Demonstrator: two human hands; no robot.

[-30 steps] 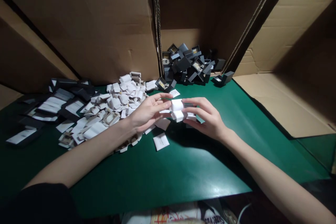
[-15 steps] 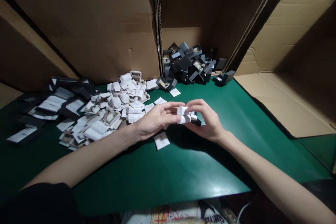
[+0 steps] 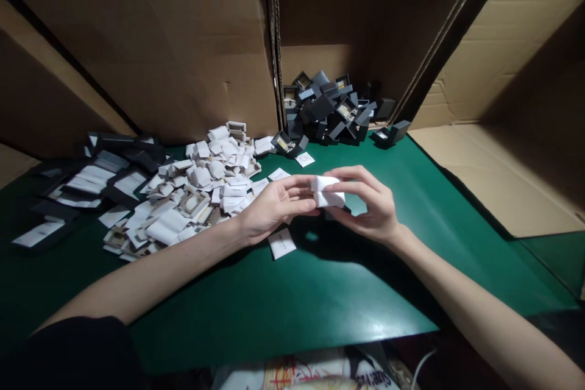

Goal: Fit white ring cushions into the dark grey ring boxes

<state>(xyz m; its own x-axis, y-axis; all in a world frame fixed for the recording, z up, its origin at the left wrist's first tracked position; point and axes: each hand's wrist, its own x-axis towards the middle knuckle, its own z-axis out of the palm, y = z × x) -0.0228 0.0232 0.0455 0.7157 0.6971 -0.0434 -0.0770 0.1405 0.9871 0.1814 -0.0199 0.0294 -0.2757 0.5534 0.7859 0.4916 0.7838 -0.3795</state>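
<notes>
Between my two hands is a small white folded piece (image 3: 331,198), held a little above the green table. My left hand (image 3: 269,207) pinches its left end between thumb and fingers. The fingers of my right hand (image 3: 372,204) press on its top and right side, with the thumb below. Under the right fingers a bit of something dark shows, mostly hidden. A white printed card (image 3: 283,244) lies on the table just below my left hand. To the left spreads a heap of white folded paper and card pieces (image 3: 205,173).
Open small black boxes (image 3: 322,109) are piled at the back against cardboard walls (image 3: 205,24). One black box (image 3: 390,134) stands apart on the right. Dark trays with white slips (image 3: 95,180) lie far left. A cardboard flap (image 3: 503,183) covers the right side.
The white piece has turned and moved slightly right; its two parts now sit closer together. My right hand has shifted right, its fingers reaching further over the top.
</notes>
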